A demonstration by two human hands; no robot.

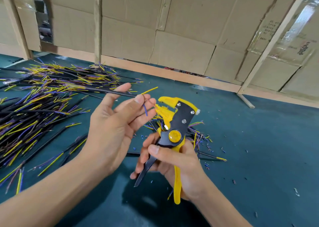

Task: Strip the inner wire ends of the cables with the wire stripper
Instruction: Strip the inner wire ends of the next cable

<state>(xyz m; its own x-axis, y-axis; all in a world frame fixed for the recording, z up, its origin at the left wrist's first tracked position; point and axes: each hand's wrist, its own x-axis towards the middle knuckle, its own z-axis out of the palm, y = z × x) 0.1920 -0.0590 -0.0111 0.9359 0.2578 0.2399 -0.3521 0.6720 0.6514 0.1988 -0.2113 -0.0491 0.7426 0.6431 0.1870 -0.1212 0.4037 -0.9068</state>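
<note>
The right hand (174,161), nearest the camera, grips the handles of the yellow-and-black wire stripper (174,125), thumb laid over the black lever; the handles are spread and the jaws stand apart, pointing up and left. Just beyond, the left hand (119,121) pinches a black cable (110,91) between thumb and fingertips, the other fingers fanned loose. From the pinch a blue inner wire (146,110) hangs down just beside the jaws, and a yellow inner wire (149,90) sticks up and away.

To do this step well, one wire end should go squarely between the jaws, held straight and seated only as deep as the insulation to be removed, with the other wire kept clear; then squeeze the handles firmly, in one motion.

On the green counter (259,140) lie small insulation scraps (206,165), a few cables (198,133) behind the tool, and to the left a large pile of cables (43,106).

Farthest off, cardboard panels (155,28) form a wall; the printing (269,28) on the right-hand panel seems to be Chinese characters, too blurred to read. No brand can be read on the tool.
</note>
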